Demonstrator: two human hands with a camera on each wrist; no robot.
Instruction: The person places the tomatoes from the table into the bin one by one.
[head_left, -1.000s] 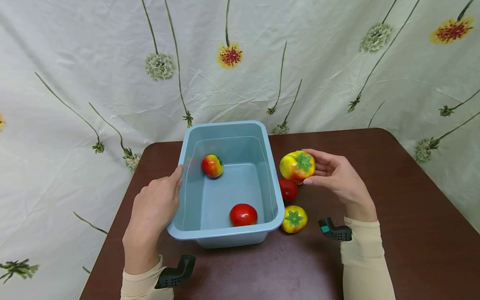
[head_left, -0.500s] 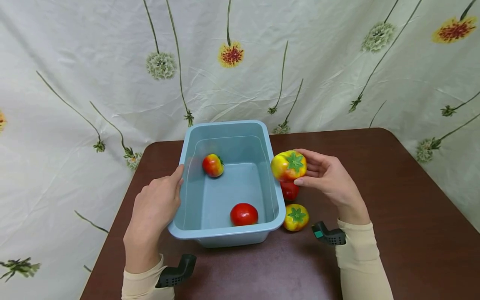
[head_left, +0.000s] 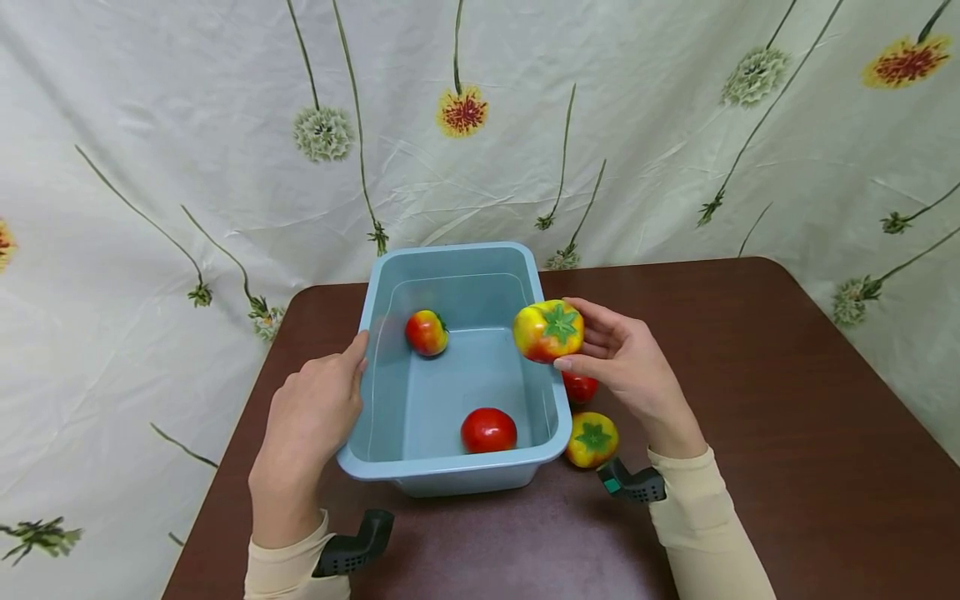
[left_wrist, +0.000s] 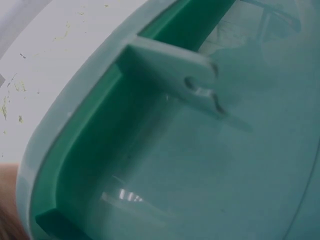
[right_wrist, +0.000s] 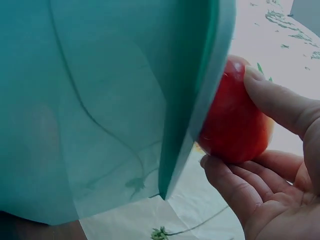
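My right hand (head_left: 618,354) pinches a yellow-and-red tomato (head_left: 548,331) with a green star-shaped top between thumb and fingers. It is held over the right rim of a light blue plastic tub (head_left: 450,467). In the right wrist view the tomato's red underside (right_wrist: 235,120) shows beside the tub's rim. My left hand (head_left: 311,412) grips the tub's left rim; most of its fingers are hidden. Inside the tub lie a red-and-yellow tomato (head_left: 427,332) toward the back left and a red tomato (head_left: 489,430) at the front right. The left wrist view shows the rim's underside (left_wrist: 100,135).
Right of the tub, a red tomato (head_left: 580,387) is partly covered by my right hand, and a yellow tomato (head_left: 592,439) sits nearer the front. The dark brown table (head_left: 810,400) extends to the right. A flower-printed white cloth (head_left: 660,150) hangs behind.
My right hand has carried the yellow-and-red tomato leftward, from beside the tub to over its right rim. My left hand and the tub have stayed in place.
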